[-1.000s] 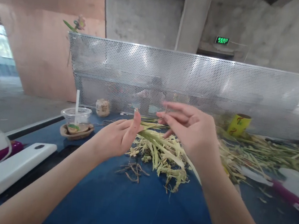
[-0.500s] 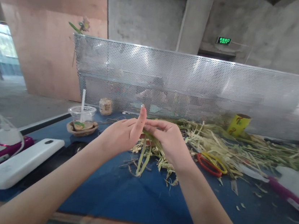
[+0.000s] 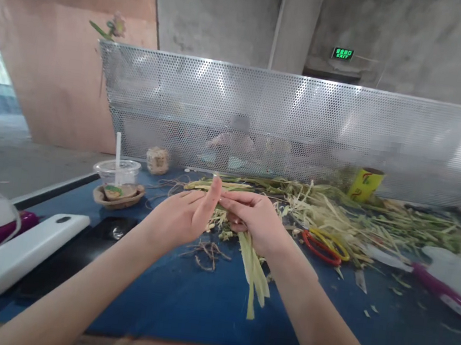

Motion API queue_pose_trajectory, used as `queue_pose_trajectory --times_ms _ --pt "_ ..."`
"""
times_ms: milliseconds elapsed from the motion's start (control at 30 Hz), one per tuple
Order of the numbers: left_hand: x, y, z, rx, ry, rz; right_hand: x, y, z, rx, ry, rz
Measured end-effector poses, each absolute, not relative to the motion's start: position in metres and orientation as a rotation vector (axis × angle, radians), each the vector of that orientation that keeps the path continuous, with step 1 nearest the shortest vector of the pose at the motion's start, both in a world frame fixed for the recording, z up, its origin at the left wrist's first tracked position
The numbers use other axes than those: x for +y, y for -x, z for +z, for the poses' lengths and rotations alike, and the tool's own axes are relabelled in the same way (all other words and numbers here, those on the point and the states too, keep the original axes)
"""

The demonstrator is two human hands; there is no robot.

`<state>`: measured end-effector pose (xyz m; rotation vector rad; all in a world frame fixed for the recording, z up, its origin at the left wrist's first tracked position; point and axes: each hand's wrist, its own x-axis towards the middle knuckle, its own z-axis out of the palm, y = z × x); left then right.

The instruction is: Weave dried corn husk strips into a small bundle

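Observation:
My left hand [image 3: 181, 211] is raised over the middle of the table, thumb upright, with its other fingers mostly hidden behind the palm. Meeting it at the fingertips, my right hand [image 3: 256, 217] pinches a bundle of pale green plant strips [image 3: 252, 276]. The loose ends hang below my right hand, spread in a fan toward the table. The strips' upper part runs between the two hands, where fingers cover most of it. Dry brown stringy bits [image 3: 206, 256] lie on the table just below my hands.
A plastic cup with a straw [image 3: 117, 172] and a white case-like object [image 3: 22, 256] beside a black glossy slab [image 3: 78, 249] are left. Right are red-and-yellow scissors handles [image 3: 324, 248], heaped plant strips [image 3: 330, 213], a yellow roll [image 3: 366, 184] and a purple power strip [image 3: 446, 294]. A perforated metal screen [image 3: 263, 115] stands behind.
The hanging strip ends have swung right and now fan out beneath my right hand. My hands stay together, slightly lower in view, and the camera has shifted a little.

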<state>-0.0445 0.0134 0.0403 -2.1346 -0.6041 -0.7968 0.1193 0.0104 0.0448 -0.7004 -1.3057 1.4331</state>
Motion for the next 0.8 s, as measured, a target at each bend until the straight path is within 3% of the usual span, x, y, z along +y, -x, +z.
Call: queue_pose_trajectory --times_ms 133,233,500,633,800 --pt "0.014 0.046 0.033 -0.78 2.418 -0.969 0.013 -0.121 0.042 -1.423 0.785 1.369" --pt "0.011 0.044 0.031 -1.076 2.708 -1.122 0.013 -0.124 0.039 -1.629 0.884 1.143" --pt "0.008 0.042 0.032 -1.407 3.272 -1.926 -0.003 -0.136 0.033 -2.064 0.664 0.553" --pt "0.007 0.047 0.03 -1.489 3.355 -2.022 -0.006 -0.139 0.032 -2.287 0.529 0.154" --pt "0.005 0.05 0.029 -1.687 3.352 -2.018 -0.006 -0.138 0.028 -2.388 0.561 -0.023"
